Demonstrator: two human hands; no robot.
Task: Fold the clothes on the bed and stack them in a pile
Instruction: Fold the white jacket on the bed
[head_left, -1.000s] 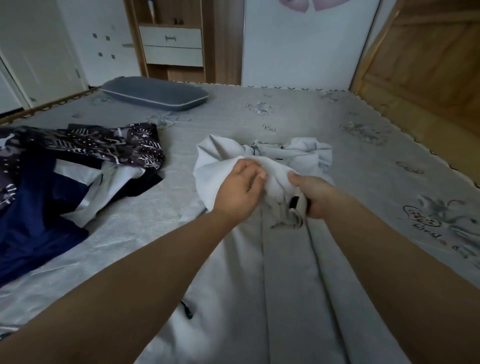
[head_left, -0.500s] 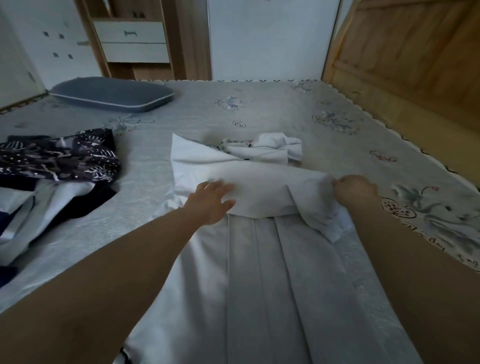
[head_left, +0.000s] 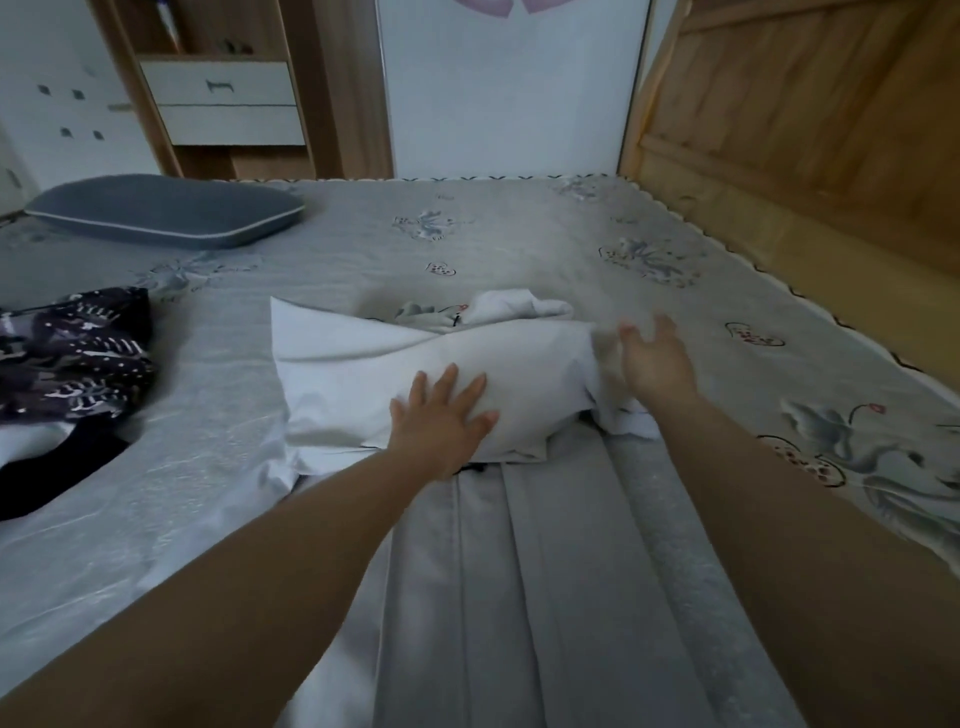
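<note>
Filling most of the view, the bed (head_left: 519, 244) wears a pale grey quilted cover printed with flowers and small hearts, and a wooden board runs along its right side. On the cover, stretching from the near edge up to the middle of the bed, lies the light grey garment (head_left: 519, 597), its lower part flat with long straight creases, its upper part folded back into a thick white bundle (head_left: 389, 374) that lies across it. Behind that bundle a crumpled end of the same pale cloth rises in a small heap.

At the left edge of the bed lies a heap of dark clothes (head_left: 67, 358), a black piece with a light leaf pattern on top and black and white cloth under it, well apart from the grey garment. A blue-grey pillow (head_left: 166, 215) with a pale piped edge lies at the far left of the bed, near a wooden cabinet (head_left: 223, 98) with two white drawers.

The left hand (head_left: 441, 421) rests palm down on the near part of the white bundle, its grip spread, fingers straight and fanned on the cloth. The right hand (head_left: 657, 358) is just beside the bundle's right end, its grip spread too, fingers loose and pinching nothing; it is blurred, so whether it touches the cloth cannot be told.
</note>
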